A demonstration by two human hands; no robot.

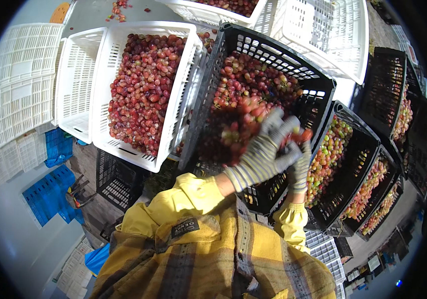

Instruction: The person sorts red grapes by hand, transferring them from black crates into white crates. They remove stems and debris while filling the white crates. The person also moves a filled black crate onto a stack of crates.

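My left hand (260, 155), in a striped knit glove, reaches over a black plastic crate (194, 123) of red grapes (235, 86). Its blurred fingers are beside a blurred grape bunch (252, 108); whether they grip it is unclear. My right hand (298, 164), gloved alike, is close by at the crate's right side, partly behind the left fingers. A blurred red-orange object (305, 135) shows at its fingertips; its kind and the hold on it cannot be told. Left of the black crate, a white plastic crate (99, 93) holds many loose red grapes (142, 93).
Black crates (363, 134) with red and green grapes (329, 160) stand at the right. An empty white crate (82, 78) and upright white crates (22, 86) are at the left. Another white crate (318, 33) lies beyond. Blue crates (49, 190) and a black crate (118, 179) are lower left.
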